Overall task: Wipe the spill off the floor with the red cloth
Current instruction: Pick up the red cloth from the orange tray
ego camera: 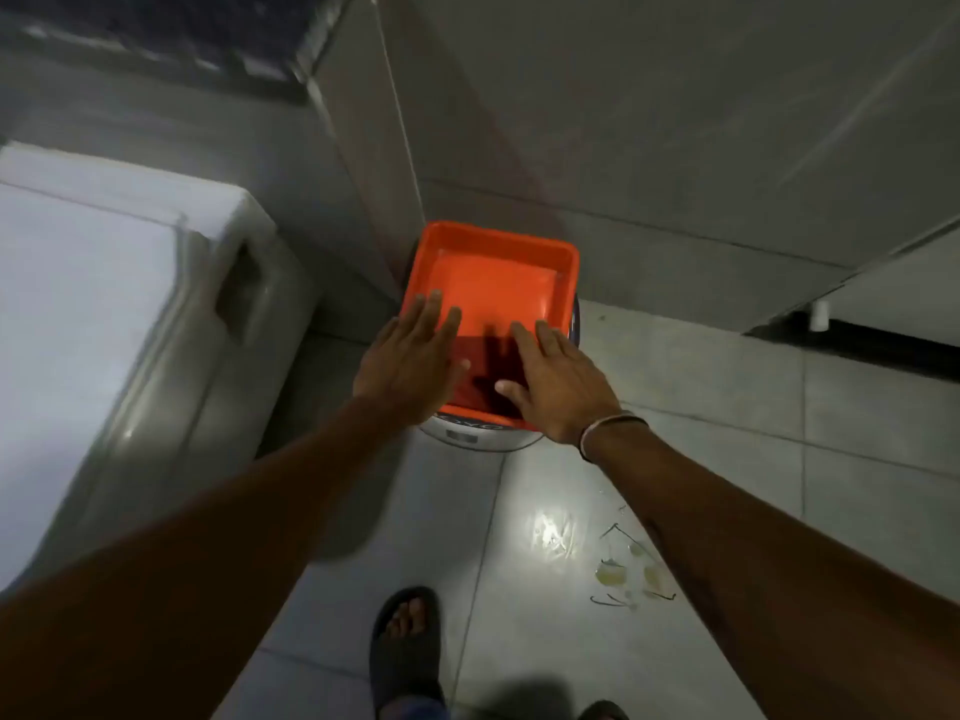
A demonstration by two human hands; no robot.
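Observation:
An orange square tub (550, 262) sits on top of a white round container (478, 439) against the wall corner. Inside the tub's near half lies a dark red cloth (485, 363), flat and partly in shadow. My left hand (410, 366) hovers at the tub's left rim with fingers spread, holding nothing. My right hand (561, 387) is over the tub's near right corner, fingers apart, thumb close to the cloth; whether it touches is unclear. The spill (628, 569) shows as yellowish patches on the floor tiles at lower right, partly hidden by my right forearm.
A white appliance (104, 330) fills the left side. Grey tiled walls meet behind the tub. My foot in a dark sandal (408, 646) stands on the light floor tiles, with a bright glare (550, 535) beside the spill. A dark gap under a door (857, 340) runs at right.

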